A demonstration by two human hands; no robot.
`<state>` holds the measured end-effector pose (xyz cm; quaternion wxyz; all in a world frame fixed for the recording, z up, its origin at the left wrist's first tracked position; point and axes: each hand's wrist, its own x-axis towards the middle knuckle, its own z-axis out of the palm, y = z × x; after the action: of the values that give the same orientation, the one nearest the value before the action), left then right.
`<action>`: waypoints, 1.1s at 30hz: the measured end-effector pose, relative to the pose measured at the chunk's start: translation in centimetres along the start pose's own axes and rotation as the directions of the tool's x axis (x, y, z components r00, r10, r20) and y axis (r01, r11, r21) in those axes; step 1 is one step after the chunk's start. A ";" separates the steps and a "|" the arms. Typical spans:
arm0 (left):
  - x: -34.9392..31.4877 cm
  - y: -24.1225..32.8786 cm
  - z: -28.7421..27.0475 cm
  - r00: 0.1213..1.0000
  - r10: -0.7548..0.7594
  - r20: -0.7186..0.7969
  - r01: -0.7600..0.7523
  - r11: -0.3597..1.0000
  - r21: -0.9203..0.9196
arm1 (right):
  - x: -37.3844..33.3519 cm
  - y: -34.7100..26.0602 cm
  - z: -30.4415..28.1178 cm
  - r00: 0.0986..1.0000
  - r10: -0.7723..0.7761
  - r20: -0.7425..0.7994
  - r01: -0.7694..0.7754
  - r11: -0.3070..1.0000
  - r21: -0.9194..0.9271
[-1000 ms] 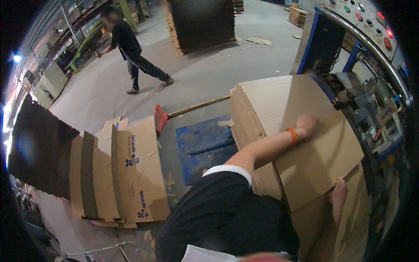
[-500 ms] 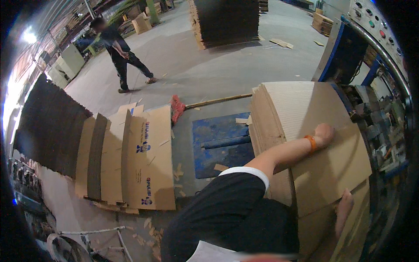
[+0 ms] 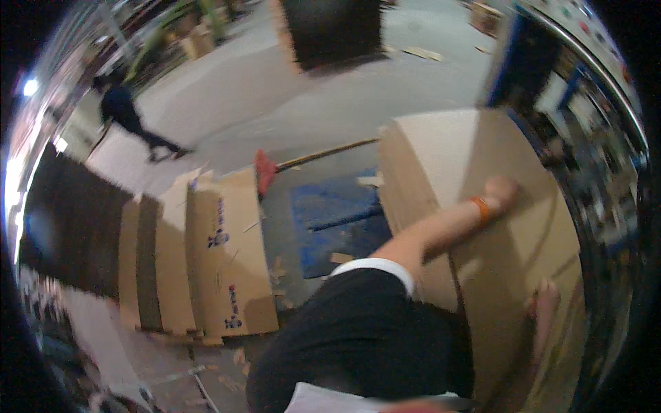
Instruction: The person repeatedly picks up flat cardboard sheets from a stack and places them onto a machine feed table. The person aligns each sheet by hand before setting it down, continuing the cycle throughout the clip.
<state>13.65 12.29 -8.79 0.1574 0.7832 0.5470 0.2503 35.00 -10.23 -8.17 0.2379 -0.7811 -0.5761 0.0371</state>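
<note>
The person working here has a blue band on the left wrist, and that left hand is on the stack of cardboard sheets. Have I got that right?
Not quite: the wristband is orange, not blue, as the head view shows. The rest holds: it is worn on the left, and the left hand is on the stack of cardboard sheets.

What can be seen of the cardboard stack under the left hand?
The cardboard stack looks tan and flat-layered, its sheet edges showing on the left side. Its top is blurred, paler at the far end and partly shaded. Machinery stands to its right. The left hand rests on top; the right hand is at its nearer part, contact unclear.
</note>
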 end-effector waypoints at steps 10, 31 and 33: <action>-0.2 -0.2 -3.1 0.985 0.005 0.171 -0.044 0.974 0.223 | -2.2 -6.6 -3.2 0.927 0.313 0.205 -0.356 0.907 0.225; 4.2 -0.5 -2.2 0.918 0.235 0.318 -0.364 0.818 0.446 | -1.9 -6.0 -2.2 0.990 -0.008 0.138 0.025 0.992 -0.122; 6.5 -1.3 -0.8 0.824 0.396 0.406 -0.563 0.655 0.504 | -1.9 -5.4 -1.8 0.984 -0.150 0.099 0.167 0.966 -0.197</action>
<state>13.97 18.75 -7.35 -0.1030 0.9336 0.3431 -0.0098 30.25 -11.35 -4.77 0.1345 -0.7504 -0.6470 -0.0091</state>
